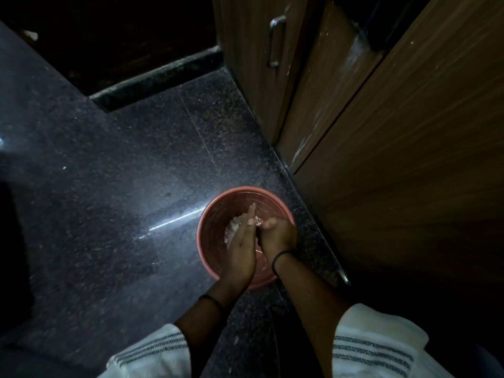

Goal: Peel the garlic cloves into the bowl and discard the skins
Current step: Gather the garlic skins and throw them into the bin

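Fingers (249, 214) of left hand (241, 246) straight, right hand (278, 236) curled over round terracotta bowl (210, 241)

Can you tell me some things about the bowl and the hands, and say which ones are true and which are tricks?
1. The bowl is red. True.
2. Both hands are over the bowl. True: the left hand and the right hand meet above it.
3. The bowl sits on a wooden table. False: it sits on a dark speckled stone counter.
4. The left hand's fingers are straight. True.
5. The bowl is empty. False: pale garlic bits lie inside.
6. The cupboard stands left of the bowl. False: it is on the right.
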